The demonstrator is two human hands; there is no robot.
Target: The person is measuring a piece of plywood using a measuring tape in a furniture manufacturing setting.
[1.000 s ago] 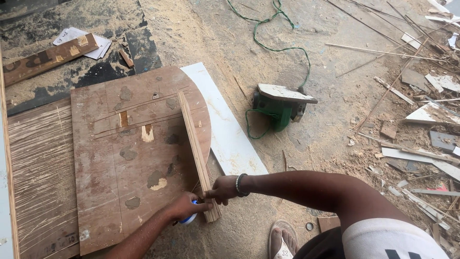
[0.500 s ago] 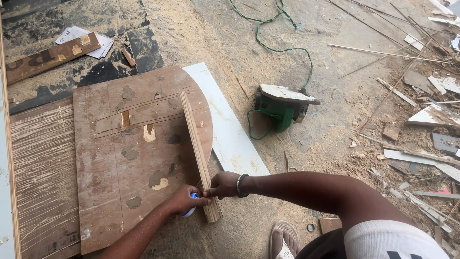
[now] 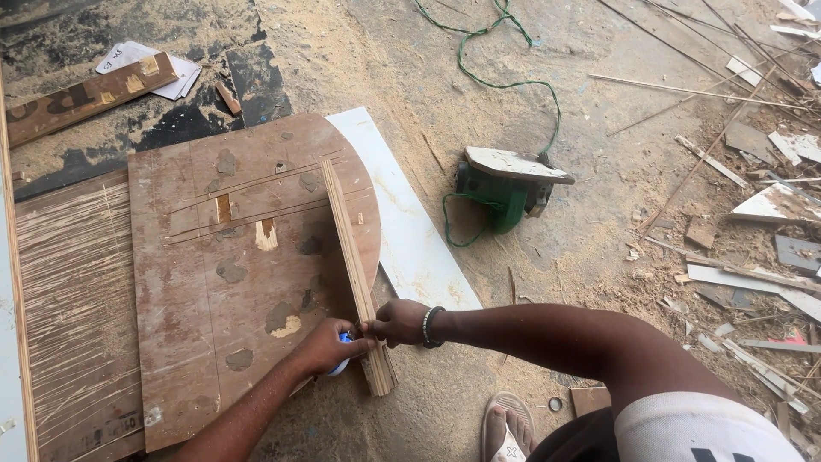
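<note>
Both hands meet at the near end of the wood strip [image 3: 355,274] lying across the plywood board [image 3: 231,282]. Left hand [image 3: 329,346] curls around a small blue object [image 3: 343,363]; right hand [image 3: 398,322] pinches the strip. It looks light, stiff, splintery; best held by its edges.

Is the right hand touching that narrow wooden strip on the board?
Touching. The head view shows the right hand with fingers pressed against the wooden strip near its lower end.
</note>
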